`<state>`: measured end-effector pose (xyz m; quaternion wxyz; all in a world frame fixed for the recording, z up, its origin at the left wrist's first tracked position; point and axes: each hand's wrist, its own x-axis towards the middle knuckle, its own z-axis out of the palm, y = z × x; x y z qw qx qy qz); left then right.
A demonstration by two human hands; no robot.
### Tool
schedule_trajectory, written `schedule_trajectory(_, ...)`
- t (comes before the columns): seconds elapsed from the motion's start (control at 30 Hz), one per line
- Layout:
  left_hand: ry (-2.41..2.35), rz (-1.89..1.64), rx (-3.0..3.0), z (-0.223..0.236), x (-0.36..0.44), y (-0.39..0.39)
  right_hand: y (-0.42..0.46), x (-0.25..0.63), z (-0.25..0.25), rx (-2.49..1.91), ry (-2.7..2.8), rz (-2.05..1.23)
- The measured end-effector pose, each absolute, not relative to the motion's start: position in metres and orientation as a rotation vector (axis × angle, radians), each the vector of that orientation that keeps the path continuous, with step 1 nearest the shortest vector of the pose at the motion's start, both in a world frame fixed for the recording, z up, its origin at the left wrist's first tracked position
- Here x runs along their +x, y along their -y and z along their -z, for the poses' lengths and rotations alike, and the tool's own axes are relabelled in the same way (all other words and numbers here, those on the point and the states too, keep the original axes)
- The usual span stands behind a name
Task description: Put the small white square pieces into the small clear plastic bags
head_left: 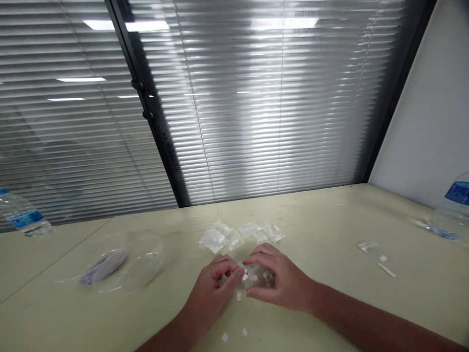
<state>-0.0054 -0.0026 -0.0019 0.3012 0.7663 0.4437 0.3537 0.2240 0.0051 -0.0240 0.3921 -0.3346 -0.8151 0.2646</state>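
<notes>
At the lower centre of the frame, two bare hands meet over a pale table (322, 234). Between them lies a small clear bag (261, 276) with pale squares inside. Its long axis runs roughly left to right, from the left fingertips toward the right palm. The right hand (286, 278) is nearer, curved around the bag, thumb and fingers apart by about the bag's width and steadying it. The left hand (216, 282) has thumb and forefinger nearly together at a small white piece (245, 276) by the bag's left end; whether they also grip the bag's edge cannot be told.

Loose white squares (224, 338) lie below the hands, near the bottom edge. Just above the hands is a row of clear packets (216, 238). At centre left, a purple bundle (106, 268) lies with clear plastic (144, 264); at centre right is another small packet (372, 250).

A left bottle (25, 218) and a right bottle (454, 212), at the frame's edges, wear blue labels. No brand or writing is readable.
</notes>
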Motion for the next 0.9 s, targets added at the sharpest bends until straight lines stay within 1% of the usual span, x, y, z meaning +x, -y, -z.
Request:
schedule_trajectory(0.5,-1.180,-0.954,2.062,0.009,-0.006,-0.002,-0.007,0.223,0.028,-0.830,2.049,-0.672)
schedule_trajectory(0.9,-1.109,-1.023,1.977,0.014,-0.006,-0.004,-0.008,0.222,0.028,-0.814,2.052,-0.645)
